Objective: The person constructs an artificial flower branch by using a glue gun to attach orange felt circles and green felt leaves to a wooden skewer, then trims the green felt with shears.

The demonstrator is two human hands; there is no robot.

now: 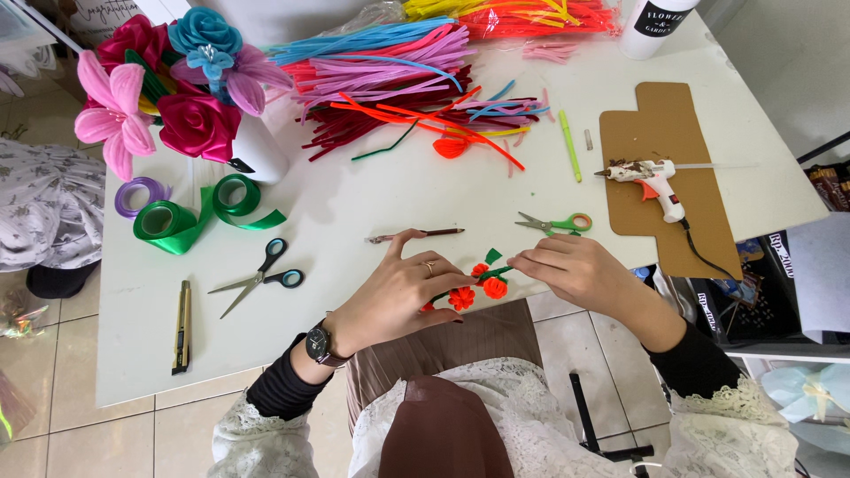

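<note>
Your left hand [398, 292] and right hand [575, 270] pinch a green-stemmed sprig [478, 283] at the table's [354, 212] 6 o'clock edge; 3 orange blooms look formed, while the loose pipe cleaners [398, 80] at 12 o'clock lie unused.

pipe-cleaner sprig [478, 285] | orange-red blossoms, green stem | held level at table edge
</note>
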